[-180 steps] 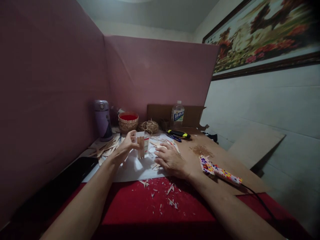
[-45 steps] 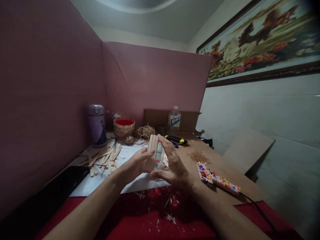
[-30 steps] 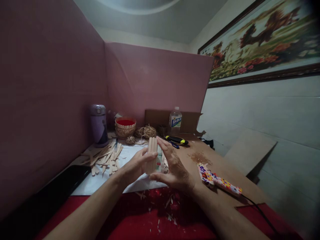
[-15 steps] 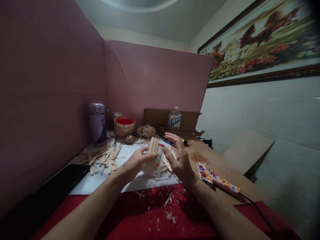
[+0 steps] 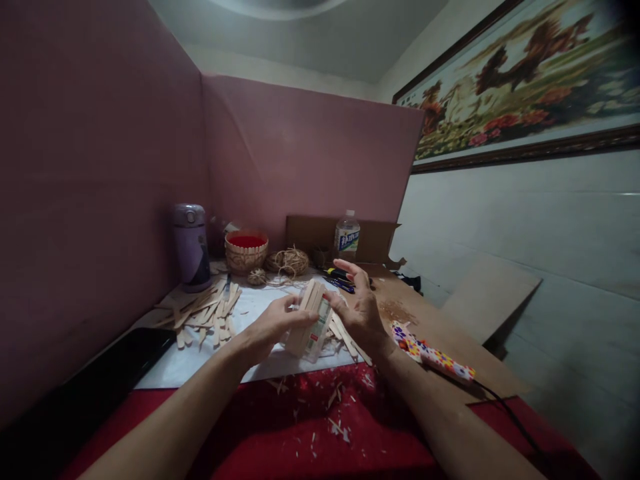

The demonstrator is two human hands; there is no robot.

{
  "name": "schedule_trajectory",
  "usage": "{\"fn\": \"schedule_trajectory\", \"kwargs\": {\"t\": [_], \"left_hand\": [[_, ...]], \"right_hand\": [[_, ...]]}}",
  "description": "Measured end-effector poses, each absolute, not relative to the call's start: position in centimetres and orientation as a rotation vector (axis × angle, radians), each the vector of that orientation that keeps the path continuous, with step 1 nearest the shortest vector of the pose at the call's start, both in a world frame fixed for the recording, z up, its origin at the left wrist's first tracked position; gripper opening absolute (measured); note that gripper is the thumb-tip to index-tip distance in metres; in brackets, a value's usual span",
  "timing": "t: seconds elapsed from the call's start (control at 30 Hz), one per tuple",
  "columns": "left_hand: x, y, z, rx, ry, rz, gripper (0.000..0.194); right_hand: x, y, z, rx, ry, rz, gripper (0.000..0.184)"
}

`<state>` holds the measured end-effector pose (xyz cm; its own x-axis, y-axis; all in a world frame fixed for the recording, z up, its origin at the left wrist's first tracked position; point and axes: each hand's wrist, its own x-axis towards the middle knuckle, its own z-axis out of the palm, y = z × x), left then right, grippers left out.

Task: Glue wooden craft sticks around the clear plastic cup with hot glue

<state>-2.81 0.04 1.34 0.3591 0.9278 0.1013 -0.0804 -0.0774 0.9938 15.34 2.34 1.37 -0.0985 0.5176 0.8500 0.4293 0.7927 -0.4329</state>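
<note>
- our left hand (image 5: 273, 327) is clamped on the clear container (image 5: 318, 337), thumb across the flat wooden sticks (image 5: 306, 317) that line one side of it.
- our right hand (image 5: 363, 317) is open, fingers apart, beside the container's upper right; we cannot tell whether its thumb touches.
- the clear container, with a green and red printed label, is tilted, its upper end leaning right, over the white paper (image 5: 260, 303); we cannot tell whether its base touches the paper.
- to the left on the paper we find a heap of loose sticks (image 5: 217, 310); more sticks (image 5: 344, 335) lie just right of the container, partly below our right hand.
- behind, we note from left to right: a purple flask (image 5: 192, 252), a stick-sided bowl (image 5: 247, 253) with a red interior, a small twine ball (image 5: 257, 277), a twine coil (image 5: 290, 262) and a labelled bottle (image 5: 347, 239).
- beyond our right hand lie a black-and-yellow tool (image 5: 337, 272), partly hidden, and a dark blue tool (image 5: 341, 285).
- at the right, a flower-patterned tool (image 5: 433, 355) with a black cord (image 5: 505, 405) rests on brown board (image 5: 450, 395).
- nearest us, pale shavings (image 5: 339, 428) dot the red cloth (image 5: 280, 433); at the left lies a glossy black object (image 5: 143, 347).
</note>
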Motion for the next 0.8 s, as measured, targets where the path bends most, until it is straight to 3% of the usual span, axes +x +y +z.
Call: {"fn": "schedule_trajectory", "kwargs": {"t": [0.13, 0.33, 0.53, 0.73, 0.8], "left_hand": [[-2.85, 0.2, 1.25, 1.421, 0.88, 1.022, 0.051], [-2.69, 0.16, 1.46, 1.408, 0.932, 0.991, 0.05], [-2.74, 0.19, 1.33, 1.421, 0.921, 1.007, 0.048], [-2.68, 0.2, 1.32, 1.401, 0.925, 0.992, 0.05], [-2.68, 0.11, 1.47, 1.398, 0.942, 1.018, 0.05]], "right_hand": [[15.27, 2.28, 1.2, -0.692, -1.82, 0.082, 0.058], [15.42, 2.37, 1.27, -0.725, -1.731, 0.016, 0.05], [15.39, 2.15, 1.38, -0.672, -1.843, -0.006, 0.059], [15.54, 2.28, 1.58, -0.675, -1.731, -0.018, 0.044], [15.53, 1.9, 1.79, -0.622, -1.775, -0.053, 0.028]]}}
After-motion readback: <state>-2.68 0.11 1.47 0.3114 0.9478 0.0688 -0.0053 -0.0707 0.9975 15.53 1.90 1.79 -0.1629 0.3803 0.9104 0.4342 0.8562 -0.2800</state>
